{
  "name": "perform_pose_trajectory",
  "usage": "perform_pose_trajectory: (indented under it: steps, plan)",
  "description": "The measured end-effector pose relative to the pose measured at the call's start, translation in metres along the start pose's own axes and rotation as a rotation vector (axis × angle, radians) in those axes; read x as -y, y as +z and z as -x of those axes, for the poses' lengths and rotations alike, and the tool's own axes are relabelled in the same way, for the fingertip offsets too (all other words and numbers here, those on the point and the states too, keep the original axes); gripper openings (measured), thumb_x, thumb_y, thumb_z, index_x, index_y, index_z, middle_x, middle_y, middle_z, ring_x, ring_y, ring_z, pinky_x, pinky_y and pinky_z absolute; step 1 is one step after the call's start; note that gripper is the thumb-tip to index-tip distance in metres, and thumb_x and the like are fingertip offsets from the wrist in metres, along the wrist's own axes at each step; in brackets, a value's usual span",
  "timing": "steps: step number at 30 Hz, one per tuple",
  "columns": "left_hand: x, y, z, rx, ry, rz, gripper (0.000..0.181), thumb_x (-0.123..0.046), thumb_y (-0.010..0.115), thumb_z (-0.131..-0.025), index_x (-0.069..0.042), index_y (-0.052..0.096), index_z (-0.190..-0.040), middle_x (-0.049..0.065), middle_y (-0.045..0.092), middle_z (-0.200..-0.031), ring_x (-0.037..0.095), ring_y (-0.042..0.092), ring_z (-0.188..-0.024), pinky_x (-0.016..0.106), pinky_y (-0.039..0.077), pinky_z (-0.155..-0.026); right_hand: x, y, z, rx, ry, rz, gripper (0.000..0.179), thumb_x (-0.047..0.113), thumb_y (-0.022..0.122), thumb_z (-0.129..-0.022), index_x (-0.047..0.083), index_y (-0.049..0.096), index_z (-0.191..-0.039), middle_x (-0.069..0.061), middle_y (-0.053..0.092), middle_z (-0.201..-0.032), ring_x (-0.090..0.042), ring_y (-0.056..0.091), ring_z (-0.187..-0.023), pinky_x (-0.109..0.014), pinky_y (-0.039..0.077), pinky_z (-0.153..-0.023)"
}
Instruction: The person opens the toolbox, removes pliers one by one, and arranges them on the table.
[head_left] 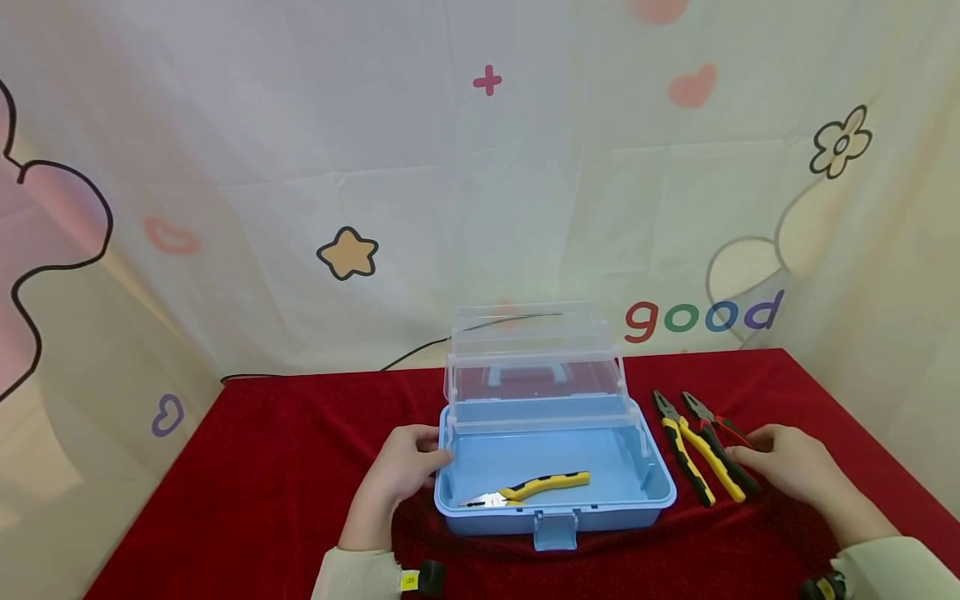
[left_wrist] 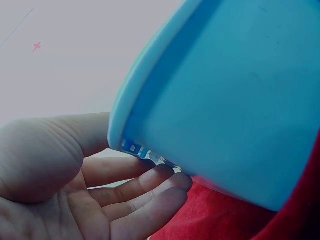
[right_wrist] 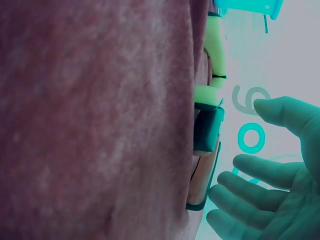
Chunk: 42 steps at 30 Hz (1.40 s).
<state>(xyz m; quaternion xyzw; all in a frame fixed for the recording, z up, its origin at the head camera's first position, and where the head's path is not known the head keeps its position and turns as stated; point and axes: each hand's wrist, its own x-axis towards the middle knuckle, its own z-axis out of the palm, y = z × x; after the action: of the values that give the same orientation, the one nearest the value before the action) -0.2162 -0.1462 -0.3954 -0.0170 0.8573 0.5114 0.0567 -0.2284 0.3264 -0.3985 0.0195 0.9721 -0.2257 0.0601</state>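
Observation:
A light-blue toolbox (head_left: 495, 525) stands on the table with its clear lid (head_left: 536, 379) raised. Inside lies one pair of pliers (head_left: 551, 482) with yellow-and-black handles. My left hand (head_left: 405, 461) grips the box's left side, thumb over the rim and fingers along the outer wall (left_wrist: 225, 110). To the right of the box, yellow-and-black pliers (head_left: 681, 450) lie beside red-and-black pliers (head_left: 708, 433). My right hand (head_left: 791, 462) is at the handles of the red-and-black pair, its fingers loosely spread in the right wrist view, holding nothing.
A red velvet cloth (head_left: 300, 467) covers the table. The box's front latch (head_left: 555, 531) hangs down. Behind the table hangs a printed curtain (head_left: 420, 125), and a thin black cable (head_left: 420, 352) runs in front of it. Each wrist wears a strap with a small device.

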Motion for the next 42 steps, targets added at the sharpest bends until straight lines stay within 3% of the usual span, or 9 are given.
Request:
perform_pose_trajectory:
  steps: [26, 42]
  plan:
    - [-0.001, 0.0, -0.001, 0.005, -0.005, 0.008, 0.044, -0.009, 0.067, -0.084, 0.005, 0.055, -0.125, 0.018, 0.064, -0.103, 0.018, 0.065, -0.075, 0.037, 0.06, -0.066, 0.035, 0.001, 0.01, -0.079, -0.06, -0.016, 0.068, 0.045, 0.064, -0.085, -0.012, 0.052, -0.121, -0.033, 0.057, -0.112, -0.038, 0.057, -0.093, -0.047, 0.056, -0.072]
    - [0.0, 0.0, 0.001, 0.011, -0.013, 0.0, 0.043, -0.01, 0.067, -0.085, 0.005, 0.056, -0.124, 0.016, 0.064, -0.102, 0.018, 0.065, -0.075, 0.037, 0.06, -0.067, 0.067, 0.005, 0.024, -0.115, -0.124, -0.088, 0.061, 0.041, 0.066, -0.085, -0.006, 0.054, -0.122, -0.026, 0.062, -0.107, -0.029, 0.06, -0.089, -0.037, 0.058, -0.068]
